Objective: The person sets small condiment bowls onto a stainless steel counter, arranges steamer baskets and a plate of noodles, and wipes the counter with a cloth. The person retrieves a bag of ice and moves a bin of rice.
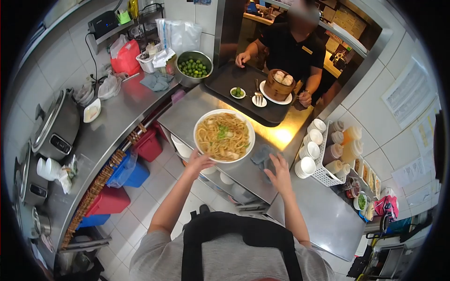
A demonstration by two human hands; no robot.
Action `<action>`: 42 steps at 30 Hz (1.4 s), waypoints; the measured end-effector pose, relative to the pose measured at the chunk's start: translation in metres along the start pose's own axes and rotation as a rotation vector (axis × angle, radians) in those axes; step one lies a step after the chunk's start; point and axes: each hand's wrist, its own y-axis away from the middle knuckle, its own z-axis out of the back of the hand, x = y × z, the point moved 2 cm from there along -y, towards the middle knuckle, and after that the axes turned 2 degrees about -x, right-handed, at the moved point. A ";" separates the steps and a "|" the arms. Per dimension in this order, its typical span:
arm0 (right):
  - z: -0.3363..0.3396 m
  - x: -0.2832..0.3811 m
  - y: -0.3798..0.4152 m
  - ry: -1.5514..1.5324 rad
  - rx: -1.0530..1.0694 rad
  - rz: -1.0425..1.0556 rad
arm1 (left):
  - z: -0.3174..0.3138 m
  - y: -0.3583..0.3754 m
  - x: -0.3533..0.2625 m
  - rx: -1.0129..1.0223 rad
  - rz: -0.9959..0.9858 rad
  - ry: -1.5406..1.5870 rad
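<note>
A large white bowl of noodles (224,136), topped with chopped greens, is in front of me at the steel pass counter (180,119). At its lower left rim is my left hand (198,165), its fingers against the edge; the underside of the bowl is hidden. My right hand (280,174) is apart from the bowl, fingers spread, over the counter's right part. Beside it lies a crumpled blue-grey cloth (261,154).
Across the pass, a person in black (293,51) stands at a dark tray (225,77) bearing a bamboo steamer (277,89) of dumplings. Stacked white cups (305,167) and a basket of sauce bottles (323,173) stand right. A bowl of limes (193,68) stands back left.
</note>
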 end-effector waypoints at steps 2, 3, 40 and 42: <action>-0.028 -0.002 -0.011 0.056 -0.011 -0.016 | -0.006 -0.015 -0.010 0.258 0.049 0.023; -0.036 0.000 -0.013 0.190 0.044 -0.028 | -0.015 -0.002 -0.027 0.201 0.053 -0.051; 0.201 -0.232 0.237 0.769 -0.365 -0.744 | -0.154 0.082 0.062 0.913 0.417 -0.754; 0.225 -0.251 0.258 0.879 -0.362 -0.898 | -0.169 0.089 0.067 0.924 0.429 -0.772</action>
